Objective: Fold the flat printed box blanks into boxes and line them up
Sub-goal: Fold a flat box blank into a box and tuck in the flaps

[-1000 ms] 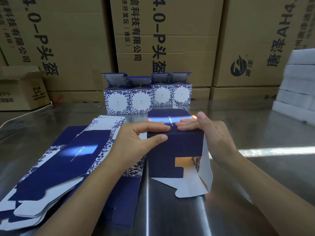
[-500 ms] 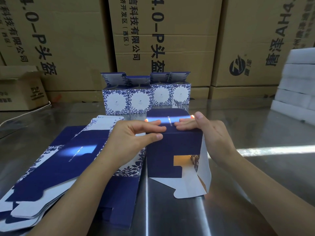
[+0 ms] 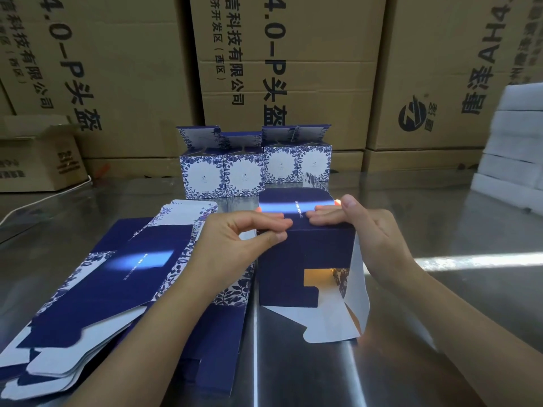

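1. Half-folded box (image 3: 305,259): its top-left edge is hidden under the left grip (image 3: 235,245), and its right wall is mostly hidden behind the right grip (image 3: 367,239). White print on its top is too small to read.
2. Stack of flat blanks (image 3: 97,283), near left: cut off by the left edge, with the near part hidden under the left forearm. Count cannot be told.
3. Row of folded boxes (image 3: 252,171), far: the rightmost one's lower corner is hidden behind the half-folded box. Emblems are too small to read.
4. Brown cartons (image 3: 293,69), far: cut off by the top edge, so the print is incomplete.
5. White stack (image 3: 514,148), far right: blurred and cut off by the right edge. Material cannot be told.
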### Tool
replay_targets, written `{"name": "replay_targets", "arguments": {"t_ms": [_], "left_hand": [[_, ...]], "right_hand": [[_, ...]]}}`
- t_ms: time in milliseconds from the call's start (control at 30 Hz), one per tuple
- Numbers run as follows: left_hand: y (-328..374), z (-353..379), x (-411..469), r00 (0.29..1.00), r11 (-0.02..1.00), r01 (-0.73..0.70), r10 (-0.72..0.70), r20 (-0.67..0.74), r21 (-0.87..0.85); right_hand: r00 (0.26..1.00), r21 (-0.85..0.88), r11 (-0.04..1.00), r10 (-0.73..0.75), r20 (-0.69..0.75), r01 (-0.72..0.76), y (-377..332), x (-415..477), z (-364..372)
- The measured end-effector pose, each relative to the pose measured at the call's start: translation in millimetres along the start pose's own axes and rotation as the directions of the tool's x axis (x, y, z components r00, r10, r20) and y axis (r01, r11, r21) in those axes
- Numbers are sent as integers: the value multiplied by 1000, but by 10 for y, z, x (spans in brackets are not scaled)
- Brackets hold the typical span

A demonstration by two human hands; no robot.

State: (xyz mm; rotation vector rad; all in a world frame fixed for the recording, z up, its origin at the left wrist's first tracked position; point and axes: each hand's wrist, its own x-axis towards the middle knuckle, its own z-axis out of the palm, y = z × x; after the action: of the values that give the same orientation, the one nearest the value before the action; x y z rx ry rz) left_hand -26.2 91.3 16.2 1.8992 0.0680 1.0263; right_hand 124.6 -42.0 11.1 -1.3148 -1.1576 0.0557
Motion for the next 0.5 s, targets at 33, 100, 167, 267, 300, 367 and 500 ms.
{"name": "replay_targets", "arguments": {"t_ms": [33,100,167,267,300,367,500], "left_hand": [[2,-8,2,1000,1000,7,-7,3,6],[10,-29,7,1000,1000,15,-15,18,8],[18,-50,10,999,1000,31,-31,28,0],[20,-81,19,999,999,54,-54,4,6],[21,-89,20,998,998,60,-59,-3,7],[29,-102,17,998,998,69,-69,-5,8],[58,-167,30,992,995,104,-104,70,12]], "right_hand": [[1000,-1,1000,-3,2,3,1,-1,-1],[1000,-3,1000,-2,5,2,1,0,-1],[1000,-4,1000,0,8,0,-2,2,0],[1000,-1,1000,-1,10,1,-8,0,-1],[1000,0,1000,0,11,0,-9,-2,-1],[1000,-2,1000,5,16,-5,-9,-6,-4],[999,-13,1000,18,32,-18,-7,-5,-14]]}}
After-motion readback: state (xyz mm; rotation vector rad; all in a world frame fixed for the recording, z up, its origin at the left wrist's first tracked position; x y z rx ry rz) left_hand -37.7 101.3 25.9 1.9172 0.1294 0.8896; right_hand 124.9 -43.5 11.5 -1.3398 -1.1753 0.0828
